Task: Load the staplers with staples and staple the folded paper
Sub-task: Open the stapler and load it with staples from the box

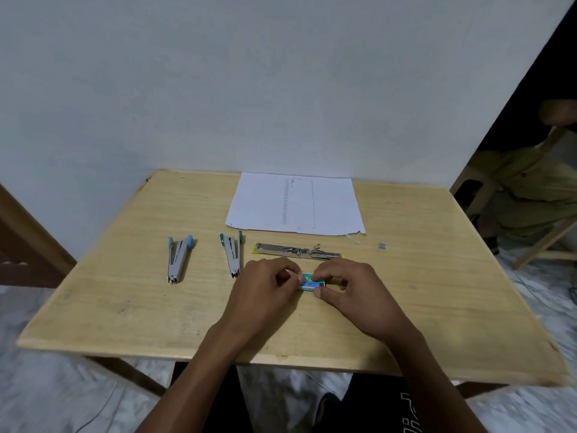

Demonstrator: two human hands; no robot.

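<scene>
A: What do your hands hold?
B: Your left hand and right hand pinch a small teal cardboard staple box, print unreadable, long axis left–right, nearer you than the white printed paper.
A: The staplers?
B: Yellow-edged metal stapler lies opened flat, lengthwise left–right, just below the paper; teal-capped stapler and blue-capped stapler, splayed open, noses toward you, lie left of the paper's near corner

- Left hand and right hand pinch a small green staple box between their fingertips.
- An opened yellow stapler lies just beyond the fingers.
- Two blue staplers lie left of the fingers.
- The paper lies farther beyond.
</scene>
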